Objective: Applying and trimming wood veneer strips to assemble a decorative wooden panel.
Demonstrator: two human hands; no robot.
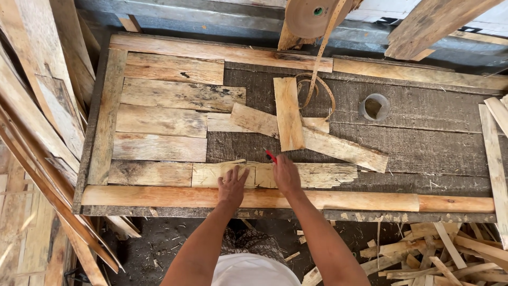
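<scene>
Veneer patching in progress, by appearance. Left hand lies flat, fingers spread, pressing a pale veneer strip at the tabletop's near edge. Right hand grips a red-handled cutter over the strip. Next move calls for a steady cut.

A rough dark table fills the view, framed by pale wooden rails along its edges. Long weathered planks lean at the left. Below lies a dirt floor, with a heap of wood offcuts at the right. Corrugated metal sheeting runs behind the table. Daylight is soft and even.
</scene>
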